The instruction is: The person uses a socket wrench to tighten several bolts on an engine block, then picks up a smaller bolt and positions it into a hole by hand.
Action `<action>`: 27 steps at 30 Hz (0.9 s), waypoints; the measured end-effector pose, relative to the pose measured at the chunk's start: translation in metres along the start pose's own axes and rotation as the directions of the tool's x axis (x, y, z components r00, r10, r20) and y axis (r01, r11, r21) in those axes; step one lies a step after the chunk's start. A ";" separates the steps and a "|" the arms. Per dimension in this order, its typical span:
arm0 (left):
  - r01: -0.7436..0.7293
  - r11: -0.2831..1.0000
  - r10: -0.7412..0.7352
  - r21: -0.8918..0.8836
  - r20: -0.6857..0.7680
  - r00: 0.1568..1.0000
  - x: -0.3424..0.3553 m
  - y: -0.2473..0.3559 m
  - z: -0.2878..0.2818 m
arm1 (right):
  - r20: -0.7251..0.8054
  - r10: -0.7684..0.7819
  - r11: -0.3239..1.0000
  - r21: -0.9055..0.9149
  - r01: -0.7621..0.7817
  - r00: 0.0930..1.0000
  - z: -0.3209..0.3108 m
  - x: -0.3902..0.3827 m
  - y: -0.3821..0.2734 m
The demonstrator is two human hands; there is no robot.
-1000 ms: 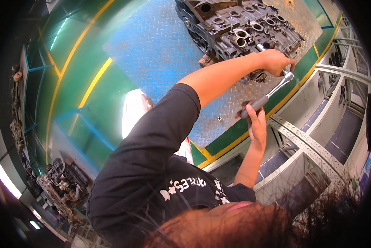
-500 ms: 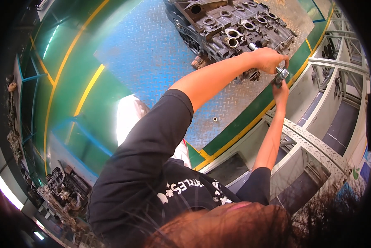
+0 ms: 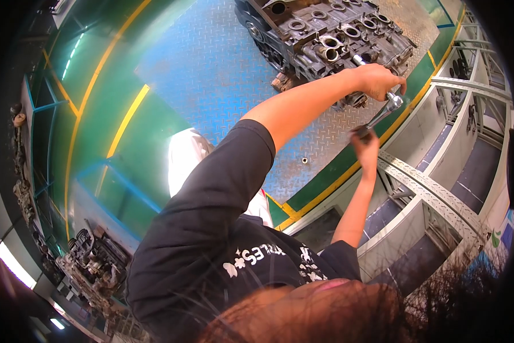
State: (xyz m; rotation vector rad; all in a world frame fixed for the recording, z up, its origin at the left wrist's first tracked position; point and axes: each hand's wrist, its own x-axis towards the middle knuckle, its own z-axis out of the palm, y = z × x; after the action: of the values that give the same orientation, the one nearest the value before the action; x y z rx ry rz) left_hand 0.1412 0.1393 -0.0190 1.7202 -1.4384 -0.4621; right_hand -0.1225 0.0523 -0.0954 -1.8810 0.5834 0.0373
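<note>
A grey engine block (image 3: pixel 325 40) stands on blue checker-plate floor (image 3: pixel 211 74) at the top. My left hand (image 3: pixel 377 80) reaches out on a long arm and closes over the head of a silver ratchet wrench (image 3: pixel 389 106) at the block's near right corner. My right hand (image 3: pixel 366 142) grips the dark end of the wrench handle just below, its forearm rising from the lower right. The socket end is hidden under my left hand. My black printed shirt and hair fill the bottom of the view.
A small loose bolt (image 3: pixel 304 160) lies on the plate. Yellow and green floor stripes (image 3: pixel 337 171) border the plate. White metal frames and racks (image 3: pixel 440 188) stand to the right. Another engine assembly (image 3: pixel 91 268) sits at lower left.
My right hand swung the wrench handle up toward the engine block, then back down a little. My left hand stayed on the wrench head.
</note>
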 end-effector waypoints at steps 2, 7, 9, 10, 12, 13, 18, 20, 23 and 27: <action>-0.101 0.995 0.101 -0.008 0.019 0.995 0.009 0.012 0.010 | -0.624 -0.440 0.882 -0.435 0.180 0.646 -0.047 0.036 0.056; -0.051 0.999 0.051 -0.008 -0.002 0.999 0.008 -0.001 0.010 | -0.470 -0.510 0.844 -0.435 0.314 0.720 -0.077 0.089 -0.012; -0.022 0.998 0.020 -0.057 -0.025 0.999 0.004 0.001 0.011 | -0.386 -0.477 0.821 -0.517 0.243 0.790 -0.064 0.066 -0.018; 0.003 0.995 -0.008 -0.097 -0.053 0.999 0.005 0.002 0.008 | -0.303 -0.436 0.779 -0.599 0.186 0.848 -0.057 0.053 -0.026; -0.015 0.995 0.009 -0.095 -0.056 0.998 0.002 -0.004 0.008 | -0.209 -0.139 0.914 -0.403 0.044 0.968 -0.028 0.025 -0.048; -0.005 0.999 0.004 -0.042 -0.017 1.000 0.003 -0.001 0.010 | -0.240 -0.077 0.971 -0.237 0.019 0.968 -0.015 0.009 -0.046; 0.023 0.999 -0.024 -0.028 -0.013 1.000 0.007 0.009 0.009 | -0.348 0.079 0.917 0.392 0.069 0.934 0.009 0.005 -0.070; 0.013 1.000 -0.013 -0.024 -0.013 1.000 0.008 0.004 0.010 | -0.500 0.115 0.929 0.361 0.085 0.858 0.035 0.028 -0.127; 0.012 1.000 -0.015 -0.029 -0.111 0.994 0.000 0.001 0.009 | -0.769 -0.120 0.991 -0.127 0.034 0.628 0.032 0.072 -0.110; -0.107 0.972 0.139 0.210 -0.142 0.980 -0.037 0.018 -0.002 | -0.671 0.129 0.988 0.025 -0.152 0.730 0.006 0.086 -0.090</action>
State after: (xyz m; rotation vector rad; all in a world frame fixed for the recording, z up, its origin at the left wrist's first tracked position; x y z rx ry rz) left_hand 0.1211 0.1742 -0.0118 1.7683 -1.5086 -0.1142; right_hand -0.0088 0.0494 -0.0449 -1.8513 1.2281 -0.5680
